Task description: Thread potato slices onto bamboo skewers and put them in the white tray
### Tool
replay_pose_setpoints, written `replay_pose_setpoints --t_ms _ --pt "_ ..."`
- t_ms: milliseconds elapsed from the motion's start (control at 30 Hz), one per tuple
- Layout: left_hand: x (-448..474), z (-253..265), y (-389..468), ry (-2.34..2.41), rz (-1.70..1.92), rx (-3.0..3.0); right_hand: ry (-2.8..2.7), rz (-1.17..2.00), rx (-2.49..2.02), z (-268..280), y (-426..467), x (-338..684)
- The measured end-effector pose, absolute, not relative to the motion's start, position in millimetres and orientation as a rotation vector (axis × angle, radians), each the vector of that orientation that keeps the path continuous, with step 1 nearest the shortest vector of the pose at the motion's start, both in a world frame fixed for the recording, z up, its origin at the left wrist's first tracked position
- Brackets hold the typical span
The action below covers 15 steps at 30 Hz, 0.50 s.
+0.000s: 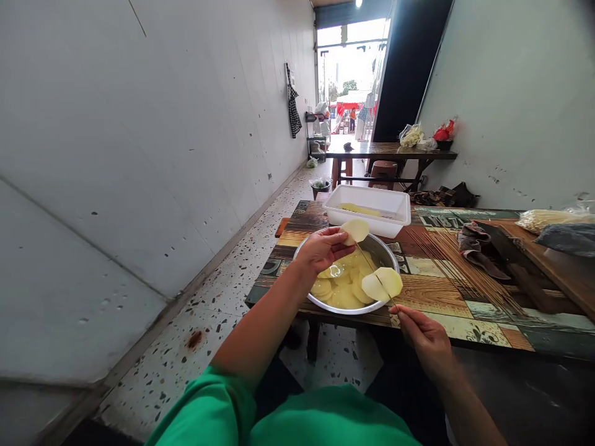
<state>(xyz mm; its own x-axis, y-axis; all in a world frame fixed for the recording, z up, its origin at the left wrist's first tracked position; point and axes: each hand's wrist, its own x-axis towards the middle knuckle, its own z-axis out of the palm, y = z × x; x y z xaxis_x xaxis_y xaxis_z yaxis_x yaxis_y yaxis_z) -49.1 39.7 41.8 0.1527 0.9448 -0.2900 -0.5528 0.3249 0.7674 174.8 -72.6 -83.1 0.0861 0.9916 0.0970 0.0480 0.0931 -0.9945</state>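
Between the fingers of my left hand [325,248] is a pale yellow potato slice [357,230], held above the bowl at the skewer's far end. My right hand [425,337] pinches the near end of the thin wooden skewer [368,261]. A second potato slice [388,284] is threaded on that skewer, closer to my right hand. Under both slices stands a round metal bowl [346,311] with many wet potato slices in liquid. Whether the skewer tip has pierced the left slice, I cannot tell.
Behind the bowl sits a white plastic tub [395,226] with more yellow slices inside. Loose skewers [458,266] lie across the patterned table [418,300] on the right, beside a dark cloth [481,251] and a wooden board [553,263]. Another table [372,148] stands farther back.
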Motion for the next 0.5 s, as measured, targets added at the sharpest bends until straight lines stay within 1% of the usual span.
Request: replay_pose_setpoints --t_ms 67,100,133,167,200,367,400,433,467,500 --pt "-49 44 39 0.86 1.176 0.576 -1.314 0.668 -1.264 -87 -69 174" --pt "-48 44 39 0.863 1.179 0.58 -1.326 0.537 -1.266 -87 -68 174" --pt "-48 45 39 0.864 1.181 0.582 -1.31 0.471 -1.259 -87 -66 175" --pt "-48 46 39 0.864 1.18 0.585 -1.281 0.508 -1.251 -87 -65 175" --pt "-48 46 38 0.863 1.175 0.59 -1.247 0.621 -1.24 -85 -65 177" --pt "-48 46 39 0.855 1.153 0.61 -1.09 1.515 -1.063 -72 -69 176" --pt "-48 46 39 0.855 1.155 0.611 -1.042 1.636 -1.021 -70 -71 174" --pt "-48 46 39 0.854 1.155 0.615 -1.005 1.707 -0.997 -70 -72 171" --pt "-48 45 39 0.854 1.151 0.621 -1.012 1.68 -1.01 -70 -74 168" --pt "-48 45 38 0.856 1.15 0.632 -1.063 1.542 -1.066 -71 -76 165"
